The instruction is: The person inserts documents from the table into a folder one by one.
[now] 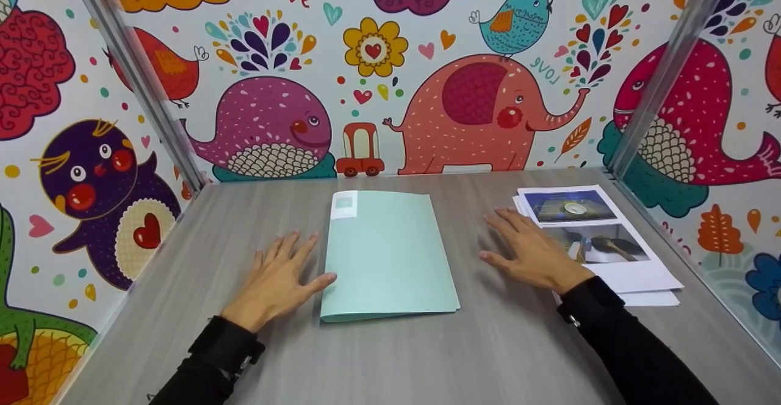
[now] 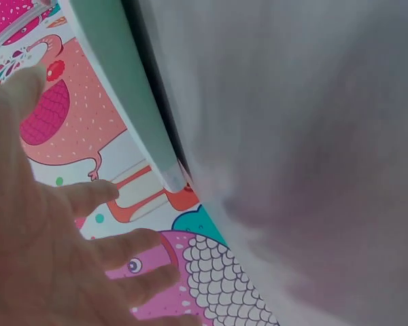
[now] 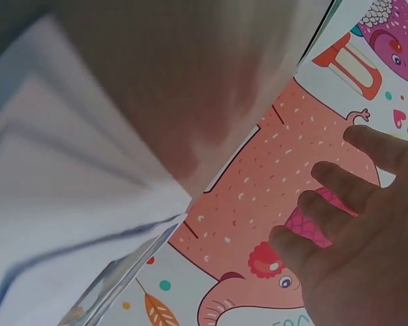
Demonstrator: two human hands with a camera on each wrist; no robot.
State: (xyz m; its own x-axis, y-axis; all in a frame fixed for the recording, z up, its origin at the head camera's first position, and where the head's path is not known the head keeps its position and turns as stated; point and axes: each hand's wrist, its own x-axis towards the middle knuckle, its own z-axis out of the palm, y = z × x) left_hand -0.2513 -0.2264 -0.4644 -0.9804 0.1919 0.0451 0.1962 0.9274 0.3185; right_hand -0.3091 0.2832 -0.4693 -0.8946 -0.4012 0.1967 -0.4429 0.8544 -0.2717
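Around the back and both sides stands a white wall (image 1: pixel 421 78) printed with cartoon animals, metal posts (image 1: pixel 141 75) marking its corners (a whale, an elephant and a penguin are the loudest of the company). It encloses a grey wood-grain counter (image 1: pixel 390 362), whose flat top lets everything lie without support. Near the middle of this rests a closed mint-green folder (image 1: pixel 390 258), its spine along the left and its cover upward, likely set centrally so that either hand can reach it equally well. To its right, well apart from it, lies a slightly fanned stack of printed sheets (image 1: pixel 634 277), picture side up, perhaps kept aside so that paper and folder do not overlap. The left hand (image 1: pixel 274 286) is spread wide beside the spine and holds nothing; its thumb overlaps the folder's edge from above, though I cannot tell whether it touches. The right hand (image 1: pixel 531 249), also wide and holding nothing, hovers between folder and stack, partly covering the sheets' left side; its shadow on the counter suggests it bears no weight. Smaller are the lower photograph (image 1: pixel 622 243) on the top sheet and, smallest, the white label (image 1: pixel 345 211) at the folder's upper left corner, probably placed there for easy reading.
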